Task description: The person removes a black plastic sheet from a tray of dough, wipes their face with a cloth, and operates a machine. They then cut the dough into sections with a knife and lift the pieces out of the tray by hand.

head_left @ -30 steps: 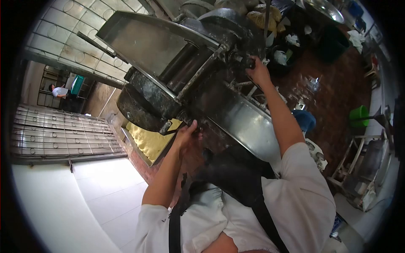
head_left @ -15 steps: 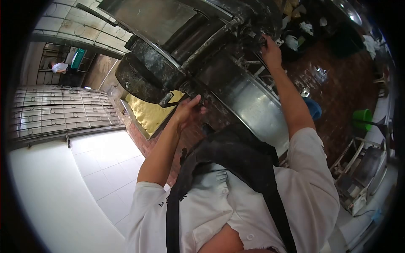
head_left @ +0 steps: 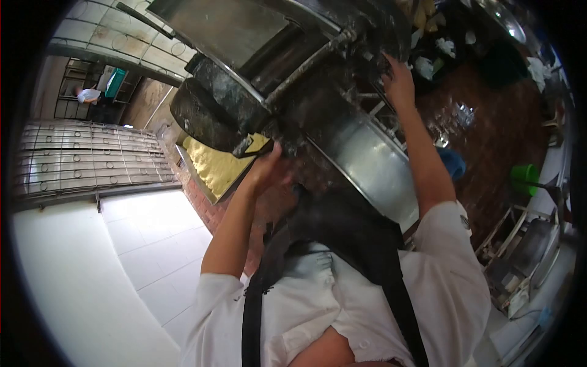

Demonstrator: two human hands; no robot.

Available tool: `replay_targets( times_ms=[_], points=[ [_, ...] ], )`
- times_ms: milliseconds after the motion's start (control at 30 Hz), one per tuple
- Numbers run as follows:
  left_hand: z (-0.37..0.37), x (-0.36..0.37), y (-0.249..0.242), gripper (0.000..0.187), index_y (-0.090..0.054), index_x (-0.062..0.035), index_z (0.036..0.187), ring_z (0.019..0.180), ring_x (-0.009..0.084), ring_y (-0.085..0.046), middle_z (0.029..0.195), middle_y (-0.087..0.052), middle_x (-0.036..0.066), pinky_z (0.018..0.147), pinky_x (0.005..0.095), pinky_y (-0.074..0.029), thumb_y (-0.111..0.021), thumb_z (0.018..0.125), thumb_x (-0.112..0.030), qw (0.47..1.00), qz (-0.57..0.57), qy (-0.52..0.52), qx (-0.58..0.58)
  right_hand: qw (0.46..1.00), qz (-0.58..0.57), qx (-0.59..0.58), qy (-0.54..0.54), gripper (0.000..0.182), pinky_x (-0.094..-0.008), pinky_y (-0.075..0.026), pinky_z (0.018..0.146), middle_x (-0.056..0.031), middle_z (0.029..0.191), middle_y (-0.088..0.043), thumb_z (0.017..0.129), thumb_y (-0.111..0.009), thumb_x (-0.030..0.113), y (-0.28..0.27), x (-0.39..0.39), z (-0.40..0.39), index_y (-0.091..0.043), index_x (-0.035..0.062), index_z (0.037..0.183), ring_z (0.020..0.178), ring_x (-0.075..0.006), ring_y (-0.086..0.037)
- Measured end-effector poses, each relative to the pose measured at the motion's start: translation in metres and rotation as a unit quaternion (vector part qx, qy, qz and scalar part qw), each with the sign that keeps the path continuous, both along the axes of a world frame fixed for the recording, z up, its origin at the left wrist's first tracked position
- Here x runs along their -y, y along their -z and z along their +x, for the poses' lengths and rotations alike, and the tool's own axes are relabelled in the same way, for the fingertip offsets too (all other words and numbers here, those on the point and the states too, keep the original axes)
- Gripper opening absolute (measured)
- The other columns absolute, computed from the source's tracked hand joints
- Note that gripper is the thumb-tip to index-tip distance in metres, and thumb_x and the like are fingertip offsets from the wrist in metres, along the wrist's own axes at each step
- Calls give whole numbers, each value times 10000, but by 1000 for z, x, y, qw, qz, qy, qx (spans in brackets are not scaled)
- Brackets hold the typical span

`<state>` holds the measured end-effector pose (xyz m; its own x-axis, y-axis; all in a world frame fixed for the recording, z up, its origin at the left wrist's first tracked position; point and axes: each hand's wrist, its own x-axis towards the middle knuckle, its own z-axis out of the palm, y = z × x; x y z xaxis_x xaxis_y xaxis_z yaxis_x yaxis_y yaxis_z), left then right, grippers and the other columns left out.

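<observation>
A large dark, grimy machine (head_left: 214, 85) with metal panels stands in front of me. My left hand (head_left: 269, 171) is by its near left corner, thumb raised close to a dark part; its fingers are smeared by motion. Farther right, my right hand (head_left: 398, 85) reaches to the machine's side, its fingers bent around a dark part whose shape I cannot make out. A curved shiny metal panel (head_left: 379, 168) slopes between my arms. Left of my left hand, a tray (head_left: 215, 197) low by the machine holds a lumpy yellow mass (head_left: 211, 165), like dough.
A barred grille (head_left: 92, 156) and a white wall (head_left: 79, 269) are on the left. Far back, a person (head_left: 88, 96) stands near a green crate (head_left: 114, 82). On the right are a blue container (head_left: 451, 162), a green bucket (head_left: 524, 177) and a metal rack (head_left: 513, 257).
My left hand has shifted slightly down and left, away from the machine's corner part, and blurred. My right hand has moved slightly right and down, still at the machine's side.
</observation>
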<state>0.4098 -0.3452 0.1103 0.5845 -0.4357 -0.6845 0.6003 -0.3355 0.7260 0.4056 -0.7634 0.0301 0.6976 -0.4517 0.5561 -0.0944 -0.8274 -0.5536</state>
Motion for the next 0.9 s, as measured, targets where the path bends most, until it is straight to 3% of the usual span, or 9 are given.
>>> replay_targets(
  times_ms=[67,133,233,300,333,400,433,533,900],
  points=[
    [9,-14,-45,434,-614,-7,1044,717,161,-642,875,-681,136,626,299,-534,-570,973,-432,958,159,161,174,998,32,57,14,429,-421,-484,839,-139,1086,-605,822,-617,18,-22,-4,-8,-580,119,1237,959,-346,-586],
    [26,-10,-102,385,-634,-28,913,608,144,-629,729,-662,91,545,271,-509,-593,961,-408,973,81,137,164,988,54,147,3,323,-402,-482,796,-128,974,-600,815,-649,41,-59,-31,4,-639,98,1132,888,-328,-578],
    [72,49,-156,310,-587,-23,786,617,115,-598,679,-613,42,586,252,-463,-552,979,-264,902,7,6,432,963,58,223,-136,171,-414,-494,800,-121,891,-631,812,-647,82,-118,-84,64,-690,76,978,899,-327,-602],
    [132,91,-128,305,-641,31,894,724,305,-644,786,-661,170,672,373,-495,-539,968,-247,802,70,23,593,950,24,211,-229,173,-444,-489,848,-149,944,-659,831,-635,157,-117,-110,128,-680,60,967,922,-343,-619],
    [158,109,-110,315,-657,48,936,774,381,-651,856,-677,229,709,424,-510,-531,965,-239,714,149,53,682,968,-45,70,-235,218,-470,-501,843,-150,973,-672,825,-637,205,-113,-118,154,-689,60,979,953,-347,-625],
    [209,118,-50,353,-670,60,985,942,467,-618,1022,-641,302,830,502,-495,-491,968,-244,645,301,198,674,927,-101,-301,-201,376,-470,-492,936,-161,1120,-665,873,-589,380,-106,-128,193,-704,99,1095,1074,-380,-604],
    [218,128,-34,378,-668,67,966,973,461,-619,1031,-641,304,854,507,-489,-475,972,-257,656,345,236,628,909,-148,-332,-204,398,-522,-435,1003,-147,1213,-639,903,-552,422,-104,-130,199,-708,134,1129,1176,-360,-559],
    [225,129,-28,445,-677,68,936,1007,469,-610,1007,-645,307,887,517,-477,-455,974,-316,706,402,239,532,907,-151,-321,-225,352,-571,-377,1049,-109,1251,-626,916,-545,397,-107,-126,194,-718,181,1134,1232,-332,-524],
    [235,128,-36,452,-684,42,815,872,481,-624,874,-648,303,825,550,-481,-475,966,-329,630,374,259,630,908,-160,-343,-181,262,-485,-483,966,-73,1119,-712,853,-576,255,-116,-135,200,-760,148,1006,1095,-276,-650]
  ],
)
